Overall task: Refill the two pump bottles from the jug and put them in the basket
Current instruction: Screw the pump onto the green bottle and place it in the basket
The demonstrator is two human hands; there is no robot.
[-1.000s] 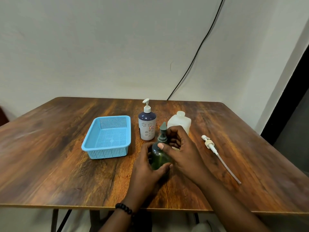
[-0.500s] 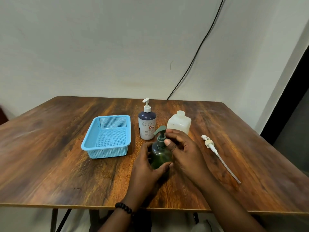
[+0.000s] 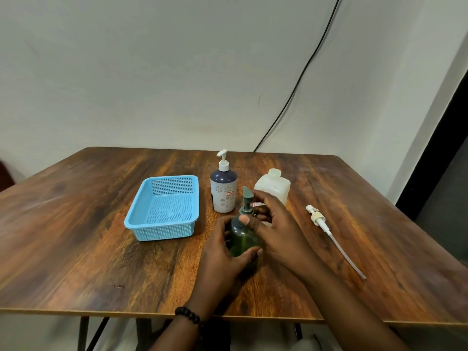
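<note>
Left hand (image 3: 222,252) wrapped round green bottle (image 3: 243,238), holding it upright on table (image 3: 76,236) near front edge. Right hand (image 3: 276,224) curled at bottle's pump collar (image 3: 246,211), thumb on shoulder, fingers behind neck. Pump head (image 3: 247,193) points up-left. Behind: white bottle (image 3: 223,191) with pump, then jug (image 3: 273,190) to its right, uncapped. Blue basket (image 3: 162,207) left, holding nothing. Loose pump (image 3: 329,234) with tube lies right.

Quick count on the bench (image 3: 76,249): two pump bottles, one green (image 3: 243,240) and one navy-and-white (image 3: 223,192), one white jug (image 3: 274,190), one blue basket (image 3: 164,207), one loose pump with its tube (image 3: 329,233) (lying flat), two hands, left (image 3: 222,259) and right (image 3: 281,229).
</note>
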